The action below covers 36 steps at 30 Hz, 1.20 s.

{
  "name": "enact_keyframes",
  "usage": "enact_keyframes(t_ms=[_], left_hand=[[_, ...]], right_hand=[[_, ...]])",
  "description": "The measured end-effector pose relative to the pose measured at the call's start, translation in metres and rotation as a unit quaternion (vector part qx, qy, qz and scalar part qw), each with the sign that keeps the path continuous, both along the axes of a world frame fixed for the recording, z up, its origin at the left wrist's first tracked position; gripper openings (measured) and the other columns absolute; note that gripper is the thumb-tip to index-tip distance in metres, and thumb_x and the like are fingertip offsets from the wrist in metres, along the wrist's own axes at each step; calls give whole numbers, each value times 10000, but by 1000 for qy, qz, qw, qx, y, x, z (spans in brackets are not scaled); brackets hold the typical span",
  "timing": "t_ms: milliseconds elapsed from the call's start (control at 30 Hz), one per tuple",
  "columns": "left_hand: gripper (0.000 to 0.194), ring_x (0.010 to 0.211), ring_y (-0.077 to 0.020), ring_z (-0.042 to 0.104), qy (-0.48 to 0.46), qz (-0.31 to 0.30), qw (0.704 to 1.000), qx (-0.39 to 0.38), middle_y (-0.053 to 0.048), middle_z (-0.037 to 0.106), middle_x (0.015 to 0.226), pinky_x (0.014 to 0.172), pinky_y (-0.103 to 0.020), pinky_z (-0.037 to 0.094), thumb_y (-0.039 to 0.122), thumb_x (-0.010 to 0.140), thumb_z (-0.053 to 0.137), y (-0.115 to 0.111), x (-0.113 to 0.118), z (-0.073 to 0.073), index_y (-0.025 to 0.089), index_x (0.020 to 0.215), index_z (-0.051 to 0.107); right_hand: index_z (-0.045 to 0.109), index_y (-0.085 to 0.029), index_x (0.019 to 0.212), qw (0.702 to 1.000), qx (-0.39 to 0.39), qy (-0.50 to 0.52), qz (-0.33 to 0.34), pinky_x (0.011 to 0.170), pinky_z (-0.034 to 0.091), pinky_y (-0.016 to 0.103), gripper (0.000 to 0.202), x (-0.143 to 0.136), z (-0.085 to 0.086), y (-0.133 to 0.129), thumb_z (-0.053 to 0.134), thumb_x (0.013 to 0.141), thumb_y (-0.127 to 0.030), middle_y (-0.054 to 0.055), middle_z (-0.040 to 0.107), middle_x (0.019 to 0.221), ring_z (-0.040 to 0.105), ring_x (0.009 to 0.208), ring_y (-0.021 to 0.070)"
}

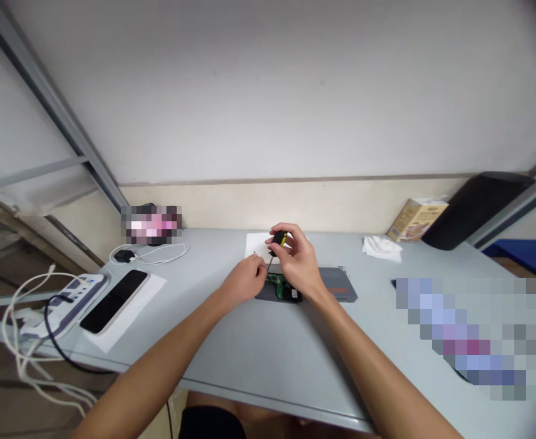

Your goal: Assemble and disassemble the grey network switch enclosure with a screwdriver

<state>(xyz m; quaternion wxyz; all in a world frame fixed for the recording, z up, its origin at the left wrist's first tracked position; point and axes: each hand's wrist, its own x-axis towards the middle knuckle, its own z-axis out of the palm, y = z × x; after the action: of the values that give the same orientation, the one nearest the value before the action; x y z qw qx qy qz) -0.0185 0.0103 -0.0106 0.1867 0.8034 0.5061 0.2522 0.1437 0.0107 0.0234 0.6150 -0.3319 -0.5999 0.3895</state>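
Note:
A screwdriver [277, 242] with a black and yellow handle is held in my right hand [297, 256], its thin shaft slanting down to the left. Beneath it lies a green circuit board [278, 289] with a black part at its right end. The board rests on a dark grey flat box [338, 283]. My left hand [249, 277] is closed at the board's left edge, close to the screwdriver's tip; whatever its fingers grip is hidden. Behind both hands a sheet of white paper [255, 245] lies flat, partly covered.
On the left are a smartphone [114, 301] on paper, a power strip [69, 305] with loose cables, and a black charger [124, 256]. Crumpled tissue [382, 248], a carton [416, 219] and a black cylindrical object [475, 207] stand at the back right. A pixelated item lies at right.

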Motion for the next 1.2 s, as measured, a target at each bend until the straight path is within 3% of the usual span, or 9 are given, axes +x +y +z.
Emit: enact_keyframes(t_ms=[1200], left_hand=[[230, 783, -180, 605, 9, 1, 1000, -2, -28, 643, 849, 749, -296, 449, 88, 967, 484, 0, 1, 2, 197, 784, 571]], right_hand=[[638, -276, 1117, 1000, 4, 4, -9, 785, 586, 336, 228, 1, 1, 1, 688, 896, -283, 43, 646, 1084, 668, 909, 175]])
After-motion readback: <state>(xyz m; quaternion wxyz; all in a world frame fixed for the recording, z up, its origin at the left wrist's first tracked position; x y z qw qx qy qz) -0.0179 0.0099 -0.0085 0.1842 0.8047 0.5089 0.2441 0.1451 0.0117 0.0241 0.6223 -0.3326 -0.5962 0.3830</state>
